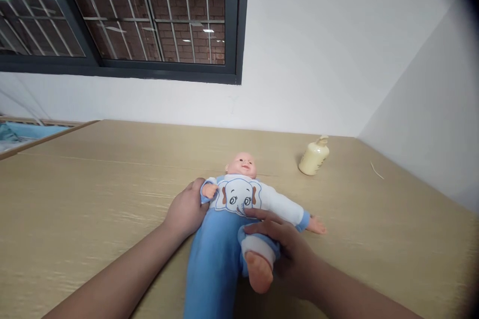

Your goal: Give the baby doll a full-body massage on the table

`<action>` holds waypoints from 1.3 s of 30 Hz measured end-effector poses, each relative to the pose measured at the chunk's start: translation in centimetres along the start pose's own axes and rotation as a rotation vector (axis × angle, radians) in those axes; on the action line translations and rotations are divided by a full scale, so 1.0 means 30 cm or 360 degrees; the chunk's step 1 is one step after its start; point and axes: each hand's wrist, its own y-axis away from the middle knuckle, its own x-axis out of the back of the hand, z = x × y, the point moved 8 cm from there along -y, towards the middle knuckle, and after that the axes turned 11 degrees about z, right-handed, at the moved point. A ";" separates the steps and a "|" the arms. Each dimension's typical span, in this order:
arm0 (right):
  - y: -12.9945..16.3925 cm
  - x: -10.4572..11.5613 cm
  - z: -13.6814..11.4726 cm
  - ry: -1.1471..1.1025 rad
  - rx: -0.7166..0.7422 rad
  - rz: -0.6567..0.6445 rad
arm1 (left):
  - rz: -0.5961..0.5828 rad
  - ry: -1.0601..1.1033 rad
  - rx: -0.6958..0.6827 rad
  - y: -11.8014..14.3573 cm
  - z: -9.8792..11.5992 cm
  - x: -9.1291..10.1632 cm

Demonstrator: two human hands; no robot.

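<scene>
A baby doll (215,249) lies on its back on the table, its head toward the wall. It wears a white top with an elephant face on the chest and blue trousers. My left hand (187,209) is closed around the doll's arm on the left side, by the blue cuff. My right hand (290,246) grips the doll's bent leg near the white cuff, and the bare foot (259,271) points toward me. One of its fingers rests over the doll's belly. The doll's other leg stretches down out of view, and its other arm lies out to the right.
A cream bottle (314,158) stands on the wooden table (112,184) at the back right. Farther right lies a thin pale strip (376,170). Behind are a white wall and a barred window (157,15). Blue cloth (33,130) shows beyond the table's left edge.
</scene>
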 end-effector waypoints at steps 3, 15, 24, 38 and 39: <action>0.015 0.006 -0.062 -0.0030 0.0101 -0.0084 | 0.0025 0.0205 0.0083 -0.007 -0.036 -0.002; 0.155 -0.154 -0.180 0.0495 0.1043 -0.0614 | 0.0134 0.0840 0.0448 -0.045 -0.191 -0.015; 0.221 -0.208 -0.159 0.0706 0.1322 -0.0485 | 0.0168 0.0690 0.0376 -0.050 -0.190 -0.015; 0.054 -0.016 -0.087 0.0020 0.0289 0.0069 | -0.0003 0.0334 0.0016 -0.012 -0.029 0.014; 0.044 -0.010 -0.069 -0.0017 0.0207 0.0126 | -0.0018 0.0264 -0.0007 -0.009 -0.016 0.017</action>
